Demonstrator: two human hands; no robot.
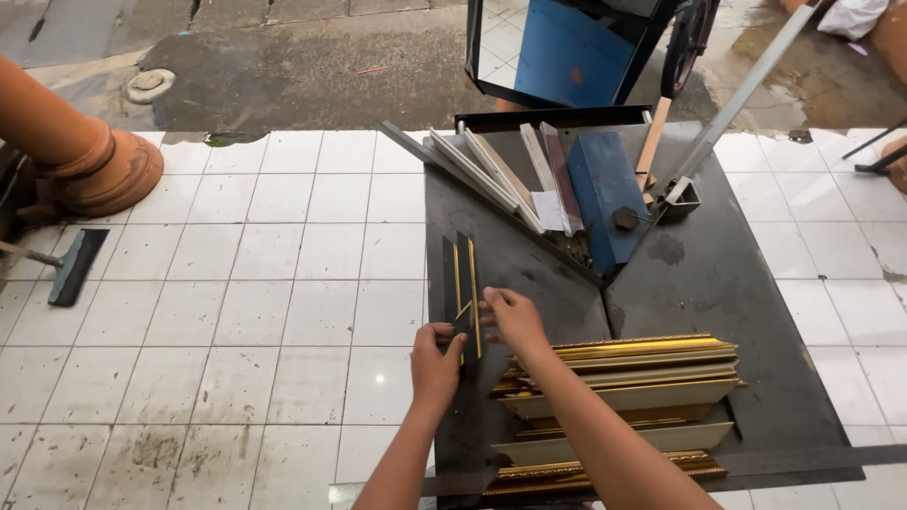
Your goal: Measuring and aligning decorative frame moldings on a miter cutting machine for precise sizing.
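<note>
My left hand and my right hand both grip short black frame moulding pieces with gold edges, held upright side by side over a dark metal work plate. The pieces' lower ends sit between my two hands. To the right of my right forearm lies a stack of cut gold and cream frame mouldings with mitred ends.
A blue metal block with a bolt and several long moulding strips lie at the plate's far corner, beside a metal lever arm. White floor tiles surround the plate. A terracotta pot and a squeegee are at left.
</note>
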